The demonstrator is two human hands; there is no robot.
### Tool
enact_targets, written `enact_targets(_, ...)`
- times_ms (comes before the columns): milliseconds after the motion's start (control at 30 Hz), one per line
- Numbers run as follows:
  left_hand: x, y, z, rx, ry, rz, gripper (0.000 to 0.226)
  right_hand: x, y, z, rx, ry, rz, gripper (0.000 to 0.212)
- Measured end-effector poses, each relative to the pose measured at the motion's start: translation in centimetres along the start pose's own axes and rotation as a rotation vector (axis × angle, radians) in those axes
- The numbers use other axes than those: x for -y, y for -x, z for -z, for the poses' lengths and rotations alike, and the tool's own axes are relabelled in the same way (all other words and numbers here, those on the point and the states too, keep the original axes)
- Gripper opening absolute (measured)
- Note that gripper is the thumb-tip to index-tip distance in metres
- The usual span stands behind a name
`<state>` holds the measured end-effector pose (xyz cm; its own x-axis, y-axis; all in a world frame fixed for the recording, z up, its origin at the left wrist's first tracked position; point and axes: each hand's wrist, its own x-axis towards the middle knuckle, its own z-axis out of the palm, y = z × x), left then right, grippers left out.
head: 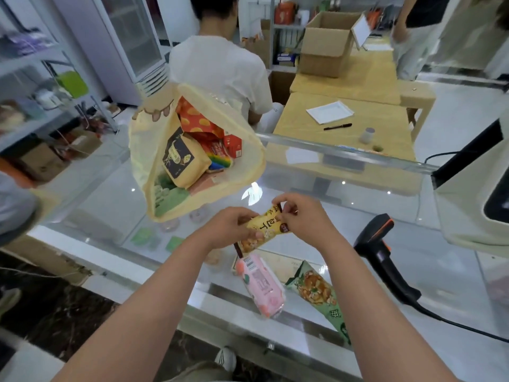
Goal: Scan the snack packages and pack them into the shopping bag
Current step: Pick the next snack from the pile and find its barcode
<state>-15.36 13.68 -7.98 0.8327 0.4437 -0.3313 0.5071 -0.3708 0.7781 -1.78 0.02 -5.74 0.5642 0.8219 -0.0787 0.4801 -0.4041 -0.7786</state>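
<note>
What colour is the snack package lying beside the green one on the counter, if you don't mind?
Pink, with a white barcode label; the pink package shows in the head view.

Glass counter point(358, 230); pink packet point(263, 288); green packet point(316, 290); scanner point(380, 255); bag point(192, 199).

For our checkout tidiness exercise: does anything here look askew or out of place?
Yes. The pink packet and green packet lie askew on the glass counter, the green one's end jutting past its near edge.

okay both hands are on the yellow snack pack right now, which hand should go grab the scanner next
Right, probably. The barcode scanner stands on the glass counter on the right hand's side. The left hand already grips the yellow snack package and could keep holding it.
</note>
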Motion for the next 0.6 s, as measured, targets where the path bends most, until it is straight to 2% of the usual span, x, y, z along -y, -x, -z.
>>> enact_targets(67,-0.5,-0.9,0.2,-0.198,0.136,-0.021,0.032,0.8,0.1,0.1,-0.256,0.022,0.03,0.032)
enact_targets(133,-1.4,-1.6,0.5,-0.405,0.181,-0.04,0.037,1.9,0.6,0.1,-0.457,-0.062,-0.029,0.031)
enact_targets(200,-2.5,-1.9,0.7,-0.567,0.088,-0.139,0.041,3.8,0.9,-0.5,-0.415,-0.324,-0.195,0.045)
enact_targets(267,-3.6,-1.5,0.3,-0.597,-0.025,-0.344,0.039,5.6,0.8,-1.6,-0.286,-0.743,-0.338,0.055)
enact_targets(333,-4.2,-1.1,0.0,-0.53,-0.055,-0.513,0.032,6.8,0.2,-2.2,-0.3,-0.969,-0.401,0.041)
enact_targets(433,-4.0,-1.2,1.5,-0.346,0.167,-0.591,0.028,7.5,-0.4,-1.7,-0.392,-0.882,-0.43,0.025)
enact_targets(500,-3.8,-1.3,3.4,-0.225,0.442,-0.518,0.026,7.7,-0.6,-0.9,-0.407,-0.869,-0.436,0.028)
enact_targets(567,-3.7,-1.5,5.2,-0.096,0.659,-0.313,0.019,8.4,-0.8,-0.2,-0.399,-0.951,-0.436,0.03)
enact_targets(600,-3.9,-1.4,5.7,0.019,0.717,-0.218,0.016,8.8,-0.8,0.0,-0.371,-0.949,-0.432,0.029)
